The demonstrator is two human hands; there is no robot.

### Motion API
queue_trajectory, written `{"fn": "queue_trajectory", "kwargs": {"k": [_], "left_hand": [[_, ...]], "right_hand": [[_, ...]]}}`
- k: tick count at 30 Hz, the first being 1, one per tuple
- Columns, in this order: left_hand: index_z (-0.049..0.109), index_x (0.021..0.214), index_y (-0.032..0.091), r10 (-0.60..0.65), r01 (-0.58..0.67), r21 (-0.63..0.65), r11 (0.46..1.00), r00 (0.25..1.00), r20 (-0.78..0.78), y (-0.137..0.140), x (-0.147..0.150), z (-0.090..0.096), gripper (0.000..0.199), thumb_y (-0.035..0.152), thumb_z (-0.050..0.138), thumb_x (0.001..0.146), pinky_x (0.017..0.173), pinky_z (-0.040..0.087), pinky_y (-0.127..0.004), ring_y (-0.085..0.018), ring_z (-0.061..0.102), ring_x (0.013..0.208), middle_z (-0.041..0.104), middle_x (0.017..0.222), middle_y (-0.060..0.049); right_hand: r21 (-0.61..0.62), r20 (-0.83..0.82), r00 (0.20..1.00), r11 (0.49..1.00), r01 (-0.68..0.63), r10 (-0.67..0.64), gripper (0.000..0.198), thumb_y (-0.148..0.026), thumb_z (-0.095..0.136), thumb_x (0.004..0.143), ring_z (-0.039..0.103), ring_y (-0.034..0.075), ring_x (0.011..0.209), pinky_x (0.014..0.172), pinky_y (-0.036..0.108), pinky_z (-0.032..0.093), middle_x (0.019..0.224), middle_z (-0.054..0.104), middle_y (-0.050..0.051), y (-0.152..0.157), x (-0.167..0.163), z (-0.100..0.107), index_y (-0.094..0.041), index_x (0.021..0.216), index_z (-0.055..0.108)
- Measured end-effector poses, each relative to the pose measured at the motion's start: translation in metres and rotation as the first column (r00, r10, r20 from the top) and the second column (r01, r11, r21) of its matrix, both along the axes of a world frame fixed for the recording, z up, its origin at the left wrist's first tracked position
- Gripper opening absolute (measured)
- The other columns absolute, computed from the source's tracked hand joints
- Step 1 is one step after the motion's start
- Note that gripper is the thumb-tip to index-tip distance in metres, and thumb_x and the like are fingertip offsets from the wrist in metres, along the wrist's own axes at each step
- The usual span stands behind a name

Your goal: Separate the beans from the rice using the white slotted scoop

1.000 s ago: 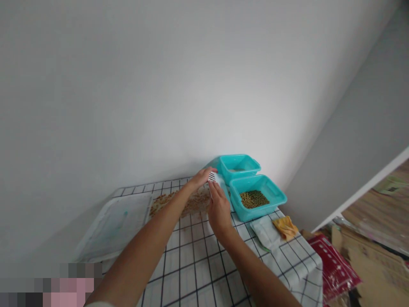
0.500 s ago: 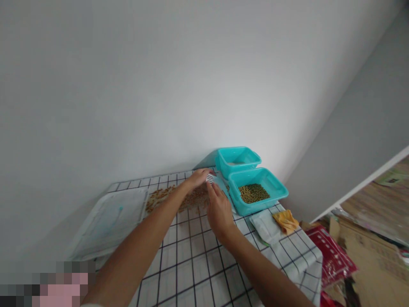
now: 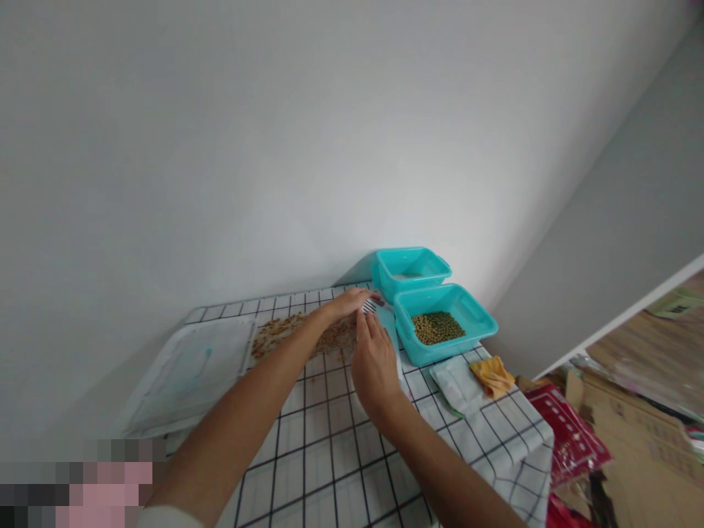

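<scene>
A pale blue, flat packet (image 3: 389,323) lies beside the teal tubs, mostly hidden by my hands. A small black-and-white striped patch (image 3: 369,306) shows at its upper corner. My left hand (image 3: 352,299) reaches across from the left, its fingers closed over that corner. Closer to me, my right hand (image 3: 376,359) has its fingers together and bent against the packet, fingertips at the stripes. Under and beyond my left forearm, brown dried bits (image 3: 283,331) are spread on the white grid-patterned tablecloth (image 3: 330,455); they look blurred near my hands.
Right of my hands stands a teal tub (image 3: 478,323) holding green beans (image 3: 438,328), with a second teal tub (image 3: 412,258) behind it. A white packet (image 3: 457,385) and an orange cloth (image 3: 493,376) lie in front. A translucent lid (image 3: 192,381) sits left; cardboard (image 3: 643,455) lies beyond the table edge.
Both hands have shifted slightly right with the striped patch, towards the teal tubs. My right hand's index finger, more stretched before, now lies closer to the others. The tubs have stayed put.
</scene>
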State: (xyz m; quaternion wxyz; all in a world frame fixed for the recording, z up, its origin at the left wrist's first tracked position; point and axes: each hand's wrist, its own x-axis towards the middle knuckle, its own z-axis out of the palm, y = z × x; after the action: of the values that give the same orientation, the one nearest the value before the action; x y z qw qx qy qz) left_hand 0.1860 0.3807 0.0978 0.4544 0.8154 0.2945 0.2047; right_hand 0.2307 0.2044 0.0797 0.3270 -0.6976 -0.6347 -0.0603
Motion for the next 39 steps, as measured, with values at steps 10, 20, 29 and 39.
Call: {"fn": "queue_trajectory", "kwargs": {"k": [10,20,29,39], "left_hand": [[0.079,0.094,0.016,-0.071,0.072,0.005,0.997,0.995,-0.064,-0.002,-0.016,0.019,0.037,0.033,0.049,0.081,0.098,0.048,-0.035,-0.026,0.068,0.103,0.080,0.105,-0.007],[0.078,0.098,0.016,-0.126,0.125,-0.039,0.991,0.991,-0.031,0.002,0.009,0.012,0.038,0.034,0.047,0.086,0.094,0.052,-0.032,-0.023,0.070,0.101,0.079,0.108,-0.007],[0.080,0.090,0.019,-0.120,0.118,-0.025,0.993,0.986,-0.118,-0.011,-0.020,0.027,0.028,0.032,0.056,0.081,0.094,0.049,-0.031,-0.024,0.069,0.099,0.081,0.102,-0.004],[0.076,0.104,0.015,0.086,-0.086,0.003,0.996,0.996,-0.005,-0.003,-0.032,0.036,0.061,0.063,0.040,0.090,0.090,0.051,-0.034,-0.026,0.070,0.097,0.078,0.108,-0.010]], "right_hand": [[0.010,-0.090,0.995,0.999,-0.050,0.051,0.065,0.006,0.033,0.085,0.042,0.030,0.141,0.109,0.052,0.043,0.148,0.047,0.025,-0.006,-0.012,0.011,-0.005,0.149,0.037],[-0.034,-0.105,0.994,0.999,0.003,-0.006,0.066,0.005,0.035,0.084,0.037,0.029,0.145,0.112,0.052,0.039,0.151,0.044,0.024,0.000,-0.002,0.013,-0.002,0.149,0.035],[0.010,-0.194,0.976,0.995,-0.097,0.097,0.074,0.007,0.033,0.078,0.032,0.030,0.147,0.111,0.055,0.041,0.153,0.039,0.027,-0.013,-0.022,0.006,0.000,0.151,0.028],[0.229,-0.230,0.950,0.960,-0.159,0.212,0.068,0.001,0.034,0.088,0.036,0.022,0.146,0.117,0.045,0.037,0.154,0.042,0.015,0.008,-0.002,0.009,-0.013,0.154,0.029]]}}
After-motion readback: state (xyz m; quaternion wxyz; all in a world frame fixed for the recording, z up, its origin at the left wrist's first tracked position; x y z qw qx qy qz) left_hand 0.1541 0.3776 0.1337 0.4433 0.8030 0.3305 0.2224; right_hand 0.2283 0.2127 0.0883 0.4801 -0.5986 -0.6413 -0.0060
